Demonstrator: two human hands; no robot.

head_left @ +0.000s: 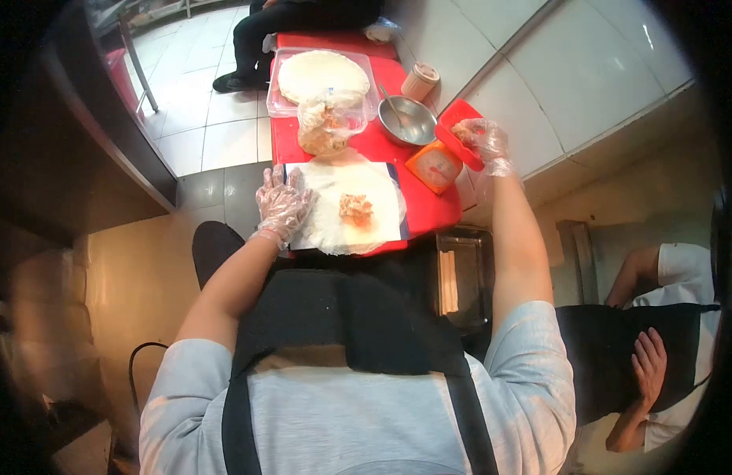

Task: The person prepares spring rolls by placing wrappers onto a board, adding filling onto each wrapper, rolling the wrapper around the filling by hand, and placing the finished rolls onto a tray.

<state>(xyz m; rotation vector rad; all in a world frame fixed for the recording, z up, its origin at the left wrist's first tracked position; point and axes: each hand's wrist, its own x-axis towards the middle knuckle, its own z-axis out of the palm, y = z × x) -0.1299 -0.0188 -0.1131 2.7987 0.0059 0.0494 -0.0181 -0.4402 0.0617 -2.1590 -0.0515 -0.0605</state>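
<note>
My left hand [282,204], in a clear plastic glove, lies flat with fingers spread at the left edge of a thin white wrapper sheet [322,210]. A small mound of orange-brown shredded filling [355,210] sits on that sheet, which covers a white board with dark blue edges [394,176]. My right hand [490,144], also gloved, reaches into a red plastic container [451,119], its fingers curled on shredded filling [463,131]. The container sits on or against an orange dial scale [434,167]; their contact is hidden.
On the red table [437,207] stand a steel bowl [417,123] with a spoon, a lidded jar [420,81] and a clear tray [277,99] of stacked round wrappers [322,74]. Filled plastic packs [322,138] lie before it. Tiled wall borders the right; one person stands right, another sits behind.
</note>
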